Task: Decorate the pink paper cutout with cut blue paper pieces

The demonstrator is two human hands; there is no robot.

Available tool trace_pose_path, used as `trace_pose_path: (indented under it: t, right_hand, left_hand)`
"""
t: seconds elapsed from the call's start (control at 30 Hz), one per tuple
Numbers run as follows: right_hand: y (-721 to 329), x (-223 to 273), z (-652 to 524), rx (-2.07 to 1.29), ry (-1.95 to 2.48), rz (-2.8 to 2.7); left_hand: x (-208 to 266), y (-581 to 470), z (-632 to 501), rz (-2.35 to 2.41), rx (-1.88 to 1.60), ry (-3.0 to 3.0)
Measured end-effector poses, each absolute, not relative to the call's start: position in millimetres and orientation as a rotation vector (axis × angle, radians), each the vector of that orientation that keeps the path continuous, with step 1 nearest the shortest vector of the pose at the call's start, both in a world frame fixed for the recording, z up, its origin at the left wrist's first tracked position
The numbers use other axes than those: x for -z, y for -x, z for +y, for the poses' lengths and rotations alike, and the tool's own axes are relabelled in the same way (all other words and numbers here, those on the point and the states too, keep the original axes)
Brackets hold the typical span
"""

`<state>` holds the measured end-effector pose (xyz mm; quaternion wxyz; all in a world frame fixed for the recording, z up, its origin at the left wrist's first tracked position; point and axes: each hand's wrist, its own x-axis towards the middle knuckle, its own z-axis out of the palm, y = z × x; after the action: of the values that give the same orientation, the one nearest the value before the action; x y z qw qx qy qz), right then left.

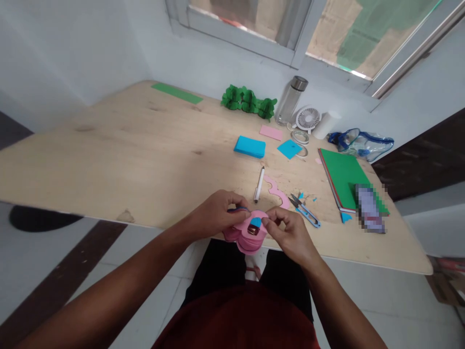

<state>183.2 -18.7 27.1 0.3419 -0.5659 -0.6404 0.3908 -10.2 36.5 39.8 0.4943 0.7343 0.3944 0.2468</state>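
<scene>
Over the table's front edge, my left hand (218, 214) and my right hand (292, 235) hold a pink scalloped paper craft (249, 246) made of stacked layers. A small blue patch (256, 222) and a dark opening show on its face. The left fingers grip its left side; a thin dark-blue edge beside them is too small to name. My right thumb and fingers pinch its right edge. Just beyond lie a white pen (259, 184) and a curved pink paper offcut (278, 193). Blue-handled thread snips (307, 213) rest near my right hand.
Behind are a stack of blue paper (250, 147), green paper decorations (249, 100), tape rolls (300, 137), a bottle (291, 100) and a small fan (307, 119). Right lie a green-covered pad (341, 169), a blurred-out object (369, 208) and a clear pouch (370, 144).
</scene>
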Motion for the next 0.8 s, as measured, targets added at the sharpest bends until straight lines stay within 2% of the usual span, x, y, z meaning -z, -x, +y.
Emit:
trace_pose_path:
  t: [0.43, 0.57, 0.8]
  right_hand:
    - [-188.1, -29.5, -22.6, -1.053, 1.469, -1.684]
    - [-188.7, -29.0, -23.4, -1.058, 1.469, -1.665]
    - [-190.3, -22.2, -23.4, -1.051, 1.482, -1.675]
  left_hand:
    - [-36.8, 5.9, 31.8, 0.967, -0.618, -1.814]
    - [-32.9, 5.4, 28.4, 0.976, -0.698, -1.947]
    - [-25.4, 6.1, 29.5, 0.936, -0.643, -2.172]
